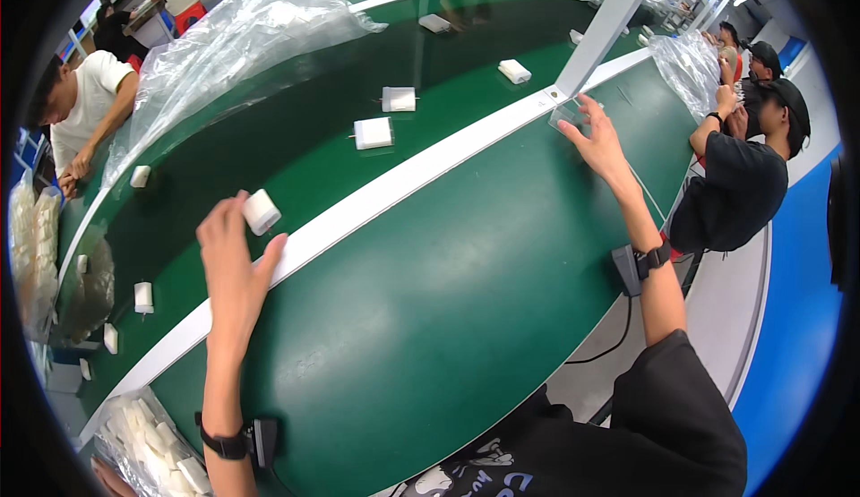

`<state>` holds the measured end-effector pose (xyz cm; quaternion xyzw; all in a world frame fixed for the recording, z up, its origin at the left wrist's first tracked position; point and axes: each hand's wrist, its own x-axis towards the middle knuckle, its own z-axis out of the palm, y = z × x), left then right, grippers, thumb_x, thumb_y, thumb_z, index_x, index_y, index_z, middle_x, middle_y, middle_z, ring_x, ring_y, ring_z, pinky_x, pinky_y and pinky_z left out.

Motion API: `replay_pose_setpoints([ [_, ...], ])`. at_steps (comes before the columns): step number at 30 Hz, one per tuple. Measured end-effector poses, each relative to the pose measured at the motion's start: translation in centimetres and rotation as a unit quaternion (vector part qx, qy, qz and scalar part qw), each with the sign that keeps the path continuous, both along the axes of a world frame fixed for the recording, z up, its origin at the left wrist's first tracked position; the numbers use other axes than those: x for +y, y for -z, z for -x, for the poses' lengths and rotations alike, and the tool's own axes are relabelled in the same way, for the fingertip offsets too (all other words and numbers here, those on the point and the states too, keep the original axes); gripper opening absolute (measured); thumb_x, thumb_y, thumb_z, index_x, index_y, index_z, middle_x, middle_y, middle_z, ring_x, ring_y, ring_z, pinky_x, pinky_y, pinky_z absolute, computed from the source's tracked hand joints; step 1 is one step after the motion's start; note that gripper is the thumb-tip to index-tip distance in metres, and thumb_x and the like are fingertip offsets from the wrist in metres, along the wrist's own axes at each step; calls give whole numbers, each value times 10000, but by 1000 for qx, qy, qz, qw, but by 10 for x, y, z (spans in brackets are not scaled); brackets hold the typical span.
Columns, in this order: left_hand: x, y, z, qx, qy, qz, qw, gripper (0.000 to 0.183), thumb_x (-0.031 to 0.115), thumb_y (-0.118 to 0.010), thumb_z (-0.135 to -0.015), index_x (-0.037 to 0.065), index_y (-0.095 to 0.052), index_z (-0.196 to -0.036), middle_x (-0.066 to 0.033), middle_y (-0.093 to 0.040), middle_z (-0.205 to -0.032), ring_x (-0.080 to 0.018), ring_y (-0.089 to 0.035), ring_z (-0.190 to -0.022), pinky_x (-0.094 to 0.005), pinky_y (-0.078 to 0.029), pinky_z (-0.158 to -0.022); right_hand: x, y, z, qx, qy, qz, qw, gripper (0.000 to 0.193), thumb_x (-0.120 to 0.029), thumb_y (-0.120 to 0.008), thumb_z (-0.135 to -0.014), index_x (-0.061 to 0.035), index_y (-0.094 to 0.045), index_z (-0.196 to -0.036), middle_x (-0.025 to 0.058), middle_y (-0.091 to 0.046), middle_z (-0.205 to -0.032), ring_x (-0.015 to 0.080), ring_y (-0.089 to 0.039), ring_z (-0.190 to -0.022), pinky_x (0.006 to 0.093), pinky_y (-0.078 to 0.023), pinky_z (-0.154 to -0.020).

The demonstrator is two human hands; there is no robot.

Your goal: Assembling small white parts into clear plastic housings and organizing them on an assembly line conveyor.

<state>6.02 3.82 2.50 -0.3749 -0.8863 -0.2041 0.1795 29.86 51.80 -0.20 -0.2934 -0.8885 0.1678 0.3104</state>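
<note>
My left hand (pixel 235 260) reaches over the white divider rail onto the green conveyor belt. Its thumb and fingers are spread around a small white plug adapter (pixel 262 211). The fingertips are at the adapter's left edge, while the thumb stands apart from it; whether they touch cannot be told. My right hand (pixel 598 143) is raised over the far right part of the green worktop, fingers apart. By its fingertips lies a small clear plastic piece (pixel 563 118); contact is unclear. More white adapters (pixel 374 133) lie scattered along the belt, several with metal prongs showing.
The white rail (pixel 394 181) separates belt and worktop (pixel 430 318). A grey post (pixel 612 27) rises from it. Clear plastic sheeting (pixel 242 45) covers the belt's far side. A bag of white pieces (pixel 152 443) sits at lower left. Other people work on both sides.
</note>
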Motion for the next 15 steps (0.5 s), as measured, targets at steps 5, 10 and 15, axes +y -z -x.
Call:
replay_pose_setpoints([
  [5, 13, 10, 6, -196, 61, -116, 972, 465, 62, -745, -849, 44, -579, -1283, -79, -574, -1169, -214, -612, -1079, -376, -484, -921, -71, -23, 31, -106, -7, -2, 994, 526, -142, -733, -881, -1, -545, -1352, 166, -615, -1123, 285, -638, -1010, 413, -531, -856],
  [10, 21, 5, -35, -468, 117, -343, 806, 620, -43, -713, -861, -25, -473, -1432, -72, -443, -1352, -198, -600, -1124, -318, -554, -886, -213, -35, 85, 54, -333, 633, 697, 347, -106, -713, -920, 25, -579, -1212, 114, -636, -1107, 166, -665, -938, 322, -546, -876],
  [15, 16, 10, -44, -569, 147, -380, 714, 652, -48, -691, -870, 3, -431, -1466, -112, -521, -1338, -152, -582, -1109, -280, -528, -858, -258, -15, 98, 25, -354, 647, 675, 236, -59, -703, -914, 4, -524, -1054, 116, -652, -977, 177, -686, -854, 296, -558, -737],
])
